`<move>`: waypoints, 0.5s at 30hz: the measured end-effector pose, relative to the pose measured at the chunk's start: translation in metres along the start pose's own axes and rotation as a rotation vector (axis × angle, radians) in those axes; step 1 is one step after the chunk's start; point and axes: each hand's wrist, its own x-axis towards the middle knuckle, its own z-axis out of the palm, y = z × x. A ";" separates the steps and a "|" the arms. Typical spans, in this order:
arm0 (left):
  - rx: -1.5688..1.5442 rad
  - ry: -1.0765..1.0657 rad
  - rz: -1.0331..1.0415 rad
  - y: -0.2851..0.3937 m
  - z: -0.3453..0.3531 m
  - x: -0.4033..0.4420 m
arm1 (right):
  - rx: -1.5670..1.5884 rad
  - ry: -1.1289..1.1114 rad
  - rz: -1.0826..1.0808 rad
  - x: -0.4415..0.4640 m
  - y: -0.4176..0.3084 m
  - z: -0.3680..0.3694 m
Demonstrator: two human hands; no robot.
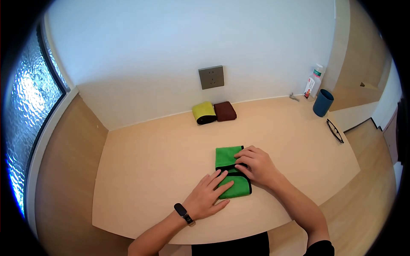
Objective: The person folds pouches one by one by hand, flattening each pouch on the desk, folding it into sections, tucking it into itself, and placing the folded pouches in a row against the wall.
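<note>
Resting on one folded, rectangular green cloth with black edging [239, 187], two bare hands work over a pale wood-look table [149, 170]. The left hand [206, 195], which wears one black wristband [181, 209], lies on the cloth's near left side, its fingers spread and laid flat, gripping nothing. The right hand [257, 164] is at the cloth's far right side, fingers bent and tips down on the fabric; whether they pinch it I cannot tell. The cloth looks soft and matte, its far and near panels folded inward so that their dark borders face each other across a narrow green strip; the near panel has a rounded corner. Beyond the cloth lie two more folded textiles, touching: one yellow-green piece with a black end [203, 109] and one dark maroon piece [225, 111], below one grey wall socket plate [211, 77]. Well to the cloth's far right are one white-capped clear bottle with a printed label [313, 84], one small grey object [293, 97], one dark blue cylindrical cup [323, 103] and one pair of black-framed glasses [335, 131].
</note>
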 end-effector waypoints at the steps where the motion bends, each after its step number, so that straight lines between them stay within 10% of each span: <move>1: 0.011 -0.010 -0.001 0.000 0.000 0.000 | -0.002 0.002 -0.001 0.000 0.000 -0.001; 15: 0.030 0.003 0.004 0.001 0.003 0.001 | -0.108 -0.238 0.049 -0.006 -0.004 0.017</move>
